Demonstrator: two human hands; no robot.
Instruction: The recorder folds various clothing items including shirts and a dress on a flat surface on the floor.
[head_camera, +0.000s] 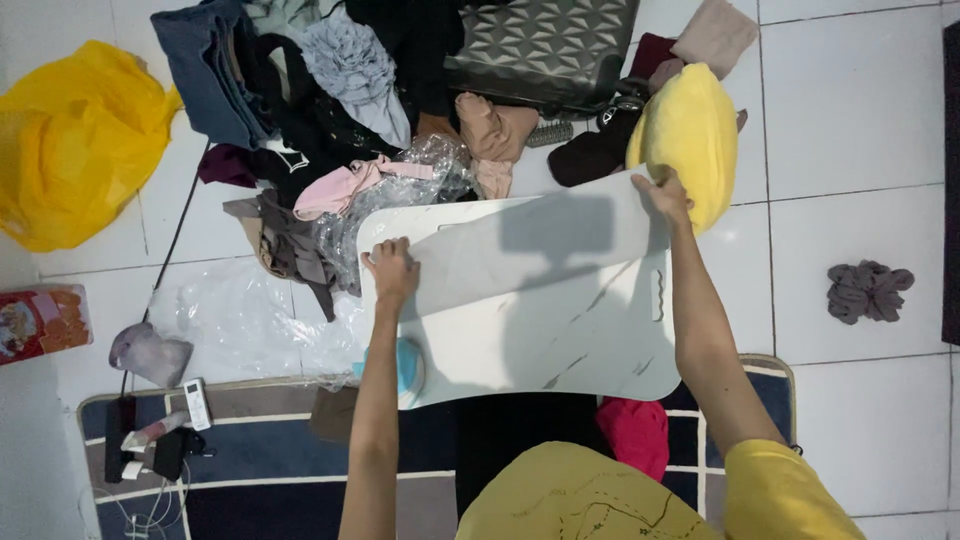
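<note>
Head camera looks down at a big white board (530, 300) with grey marble lines. It is held flat over the floor, just in front of the person. The left hand (392, 272) is closed on the far left corner. The right hand (662, 194) is closed on the far right corner. The board looks stiff and smooth, so it may be slippery, and probably a bit heavy. The two far corners seem good places to hold, and so does the little slot (657, 295) by the right edge. Its long side runs left to right, and the far edge tilts up toward the right.

A blue round thing (408, 368) peeks out under the near left corner. A yellow cushion (692, 135) sits just past the right hand. A pile of clothes (320, 90) and a dark suitcase (545, 45) lie farther away. A yellow bag (75, 140) is far left. A grey cloth (868, 290) lies alone on the white tile floor (860, 130) to the right. A striped rug (250, 460) is near.
</note>
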